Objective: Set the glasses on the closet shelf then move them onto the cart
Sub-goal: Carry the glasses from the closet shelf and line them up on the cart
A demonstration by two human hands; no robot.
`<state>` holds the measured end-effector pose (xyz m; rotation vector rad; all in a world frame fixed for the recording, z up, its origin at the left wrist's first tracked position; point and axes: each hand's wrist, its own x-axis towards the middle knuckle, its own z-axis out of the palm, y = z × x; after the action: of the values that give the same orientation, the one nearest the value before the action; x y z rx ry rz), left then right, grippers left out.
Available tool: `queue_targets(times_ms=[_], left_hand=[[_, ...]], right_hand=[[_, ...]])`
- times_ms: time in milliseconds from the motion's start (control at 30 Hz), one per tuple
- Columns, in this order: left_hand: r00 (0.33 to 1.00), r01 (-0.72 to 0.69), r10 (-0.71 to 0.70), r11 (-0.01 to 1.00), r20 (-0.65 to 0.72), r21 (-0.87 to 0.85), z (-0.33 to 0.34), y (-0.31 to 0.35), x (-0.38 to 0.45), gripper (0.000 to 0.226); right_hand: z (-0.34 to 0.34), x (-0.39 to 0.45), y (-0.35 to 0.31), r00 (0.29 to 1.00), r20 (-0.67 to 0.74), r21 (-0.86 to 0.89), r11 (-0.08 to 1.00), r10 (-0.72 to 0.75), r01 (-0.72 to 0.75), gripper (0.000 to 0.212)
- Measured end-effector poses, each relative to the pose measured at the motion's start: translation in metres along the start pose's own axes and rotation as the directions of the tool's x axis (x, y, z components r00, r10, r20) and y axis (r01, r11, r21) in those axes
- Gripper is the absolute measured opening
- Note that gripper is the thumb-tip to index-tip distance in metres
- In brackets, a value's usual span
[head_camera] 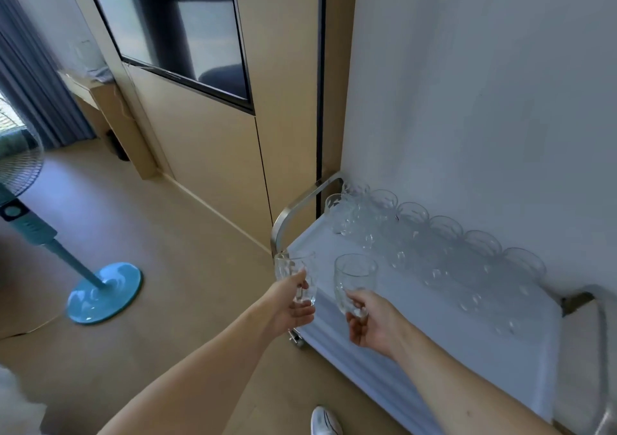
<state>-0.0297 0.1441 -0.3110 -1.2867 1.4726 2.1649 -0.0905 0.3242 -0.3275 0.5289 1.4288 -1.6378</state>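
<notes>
Two clear glasses are held, one in the left hand [293, 304], one in the right hand [367, 321], over the cart [434, 351]; packed glasses [414, 234] beyond the fingers could be knocked if set down carelessly.

Cart [434, 341] carries rows of glasses [414, 234].

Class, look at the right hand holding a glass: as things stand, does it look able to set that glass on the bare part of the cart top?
Probably yes. The right hand holds its glass over the cart top, and nothing stands beneath it.
</notes>
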Motion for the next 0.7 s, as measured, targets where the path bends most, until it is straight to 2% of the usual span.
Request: queue_targets(times_ms=[267,700], left_hand=[[0.997,0.073,-0.074,0.996,0.017,0.047,0.011,0.035,0.065,0.035],[0.992,0.116,-0.115,0.993,0.061,-0.021,0.032,0.042,0.127,0.031]], right_hand=[[0.006,0.057,-0.033,0.996,-0.083,-0.042,0.999,0.017,-0.02,0.031],[-0.007,0.119,-0.041,0.995,-0.083,-0.054,0.997,-0.055,0.051,0.013]])
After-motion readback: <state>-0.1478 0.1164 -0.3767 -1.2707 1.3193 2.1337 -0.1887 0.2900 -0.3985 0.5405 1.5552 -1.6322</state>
